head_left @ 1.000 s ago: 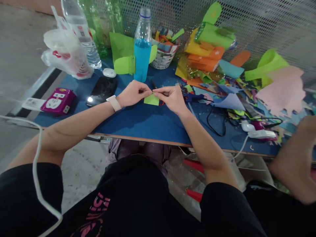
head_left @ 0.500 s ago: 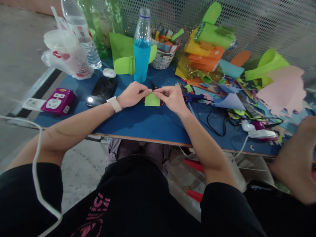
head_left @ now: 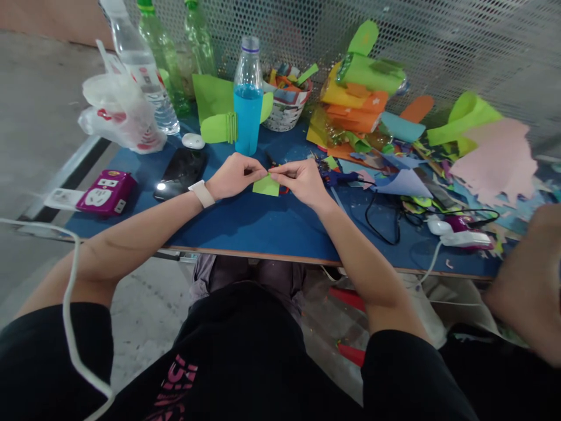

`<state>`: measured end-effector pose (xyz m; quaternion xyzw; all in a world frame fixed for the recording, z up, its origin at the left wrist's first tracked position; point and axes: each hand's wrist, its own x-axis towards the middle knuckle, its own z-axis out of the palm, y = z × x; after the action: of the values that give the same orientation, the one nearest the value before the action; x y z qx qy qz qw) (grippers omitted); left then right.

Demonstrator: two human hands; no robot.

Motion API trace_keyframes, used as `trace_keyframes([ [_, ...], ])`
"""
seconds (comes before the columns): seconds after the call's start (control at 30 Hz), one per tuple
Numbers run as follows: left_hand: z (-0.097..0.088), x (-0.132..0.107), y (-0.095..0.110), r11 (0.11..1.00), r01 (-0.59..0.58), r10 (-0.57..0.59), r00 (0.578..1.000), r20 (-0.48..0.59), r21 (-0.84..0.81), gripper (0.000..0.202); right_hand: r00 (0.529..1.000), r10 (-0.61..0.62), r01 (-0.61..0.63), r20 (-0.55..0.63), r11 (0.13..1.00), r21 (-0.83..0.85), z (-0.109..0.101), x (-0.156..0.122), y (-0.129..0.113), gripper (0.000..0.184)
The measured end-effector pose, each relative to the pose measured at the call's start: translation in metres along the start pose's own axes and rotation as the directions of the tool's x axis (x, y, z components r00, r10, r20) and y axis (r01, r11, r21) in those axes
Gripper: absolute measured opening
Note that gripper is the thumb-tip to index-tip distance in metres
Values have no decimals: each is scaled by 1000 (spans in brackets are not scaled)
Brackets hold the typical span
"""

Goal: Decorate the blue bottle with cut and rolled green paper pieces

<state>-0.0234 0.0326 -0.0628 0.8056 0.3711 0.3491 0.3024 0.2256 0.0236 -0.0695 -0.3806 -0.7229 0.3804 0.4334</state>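
Note:
My left hand (head_left: pixel 232 175) and my right hand (head_left: pixel 300 180) meet over the blue table (head_left: pixel 245 219), both pinching the top edge of a small light-green paper piece (head_left: pixel 266 186). Fingertips of the two hands nearly touch above the paper. A white band sits on my left wrist. Red-handled scissors lie partly hidden just behind the paper. A bottle wrapped in blue paper (head_left: pixel 248 102) with green paper wings stands a little beyond my hands.
A black phone (head_left: pixel 180 171), white mouse (head_left: pixel 193 141) and magenta power strip (head_left: pixel 105 192) lie left. Plastic bag and bottles stand far left. A basket of scraps (head_left: pixel 287 96), piles of coloured paper (head_left: pixel 372 111), a glue gun and cables fill the right. Another person's arm (head_left: pixel 530 280) is at the right edge.
The view has tilted slightly, so everything sits a little lower in frame. My hands still pinch the green paper in the same spot.

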Motion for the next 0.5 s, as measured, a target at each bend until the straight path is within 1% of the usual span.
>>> trace_keyframes([
  [0.17,0,0,-1,1000,10,-10,1000,17,-17,23,1000,-5,5,-15,1000,11,-1,0,0,34],
  [0.27,1,0,-2,1000,21,-21,1000,7,-21,20,1000,10,-10,-2,1000,-27,-1,0,1,34],
  [0.4,1,-1,-1,1000,12,-11,999,-34,19,22,1000,21,-21,4,998,-63,-1,0,0,42],
  [0.5,1,-1,-1,999,12,-11,999,-35,33,26,1000,16,-16,3,999,-52,-1,0,0,46],
])
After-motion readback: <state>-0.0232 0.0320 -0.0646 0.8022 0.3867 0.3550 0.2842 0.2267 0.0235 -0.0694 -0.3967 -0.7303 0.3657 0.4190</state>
